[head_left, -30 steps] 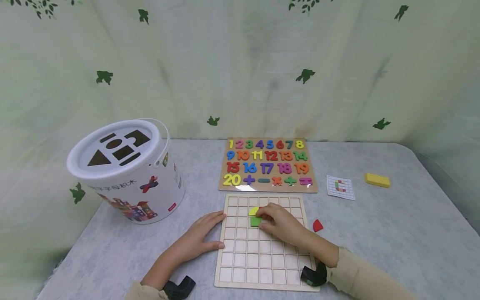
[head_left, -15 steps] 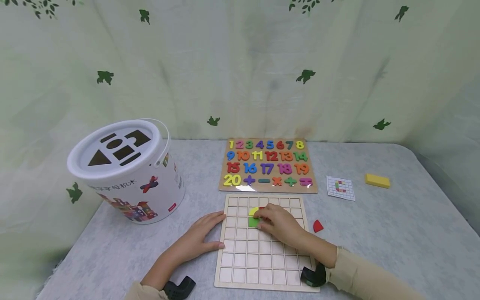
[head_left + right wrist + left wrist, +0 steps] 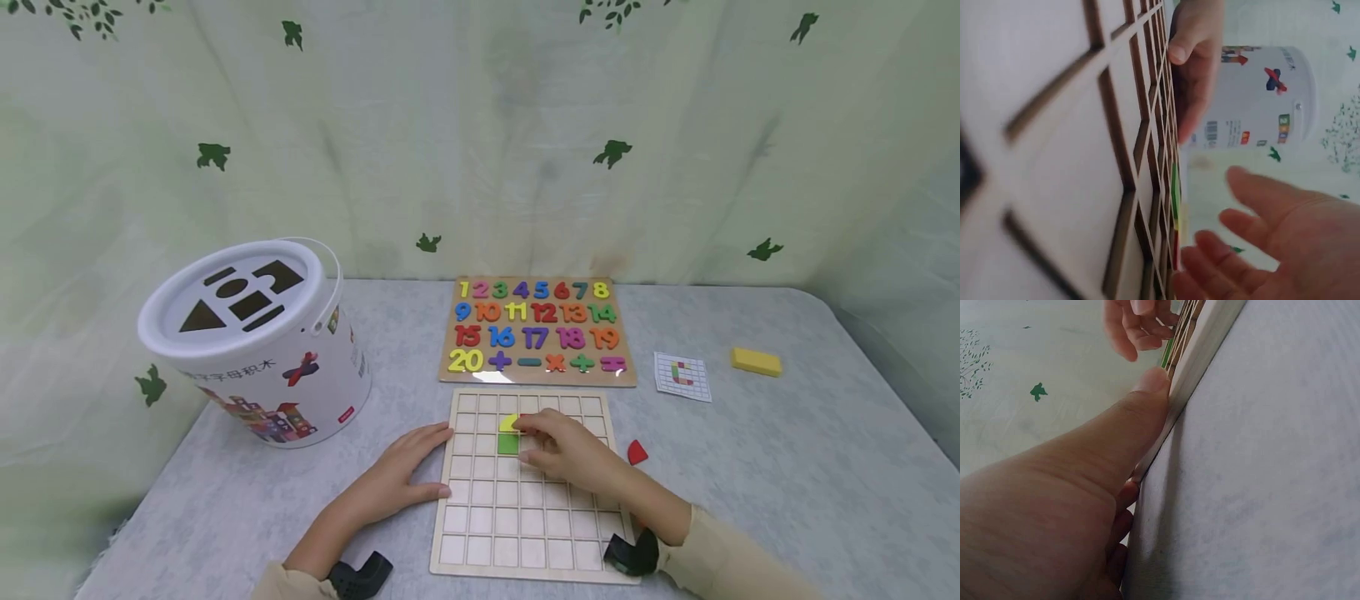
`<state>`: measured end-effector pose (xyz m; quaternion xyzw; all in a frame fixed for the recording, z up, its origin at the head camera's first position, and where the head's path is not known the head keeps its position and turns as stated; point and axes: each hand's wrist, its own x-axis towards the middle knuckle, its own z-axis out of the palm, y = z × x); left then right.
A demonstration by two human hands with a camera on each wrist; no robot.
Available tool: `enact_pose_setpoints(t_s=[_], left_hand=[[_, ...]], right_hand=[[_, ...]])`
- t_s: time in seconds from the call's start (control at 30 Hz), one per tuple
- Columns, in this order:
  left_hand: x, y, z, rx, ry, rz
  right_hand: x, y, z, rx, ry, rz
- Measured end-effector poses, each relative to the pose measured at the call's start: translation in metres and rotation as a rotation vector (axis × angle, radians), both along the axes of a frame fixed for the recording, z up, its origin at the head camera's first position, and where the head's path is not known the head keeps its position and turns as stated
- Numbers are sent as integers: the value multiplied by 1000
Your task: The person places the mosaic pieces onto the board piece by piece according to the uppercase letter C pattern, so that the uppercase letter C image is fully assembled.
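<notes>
While the flat left hand (image 3: 401, 471) steadies the grid board (image 3: 525, 533) near the tabletop's front edge, the loose-fingered, empty right hand (image 3: 566, 450) should seat the green block (image 3: 507, 443) squarely.

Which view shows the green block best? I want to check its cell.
The head view: the green block lies in the grid board, seen whole from above. Both wrist views show only its thin green edge.

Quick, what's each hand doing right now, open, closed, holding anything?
Left hand: open, flat against the left edge of the wooden grid board.
Right hand: open, holding nothing, above the board beside the green square tile.
</notes>
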<state>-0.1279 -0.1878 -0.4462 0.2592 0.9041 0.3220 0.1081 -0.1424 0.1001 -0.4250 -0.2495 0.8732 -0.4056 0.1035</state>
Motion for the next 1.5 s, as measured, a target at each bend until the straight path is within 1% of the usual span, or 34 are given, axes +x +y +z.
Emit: enact_pose_setpoints(t_s=[0.1, 0.23, 0.33, 0.47, 0.57, 0.7, 0.9, 1.07, 1.17, 1.23, 1.3, 1.5], left_hand=[[0, 1, 0, 0, -1, 0], [0, 1, 1, -3, 0, 0], [0, 1, 1, -6, 3, 1], [1, 0, 2, -9, 7, 1], [1, 0, 2, -6, 6, -1], [1, 1, 2, -5, 6, 1], [0, 1, 1, -5, 17, 0], [0, 1, 1, -6, 10, 3], [0, 1, 0, -9, 9, 3], [0, 0, 0, -10, 4, 4], [0, 1, 1, -10, 0, 6], [1, 1, 2, -7, -4, 7]], right_hand=[[5, 8, 11, -45, 5, 3], [12, 23, 24, -73, 83, 7], [20, 39, 31, -66, 149, -17], [29, 61, 35, -30, 195, -74], [36, 76, 32, 7, 194, -114], [44, 95, 24, 32, 151, -142], [51, 117, 9, 51, 100, -105], [53, 126, -3, 86, -29, -113], [53, 126, -8, 121, -26, -120], [52, 126, -9, 145, 14, -118], [52, 126, -10, 169, 31, -126], [49, 129, -8, 218, 10, -116]])
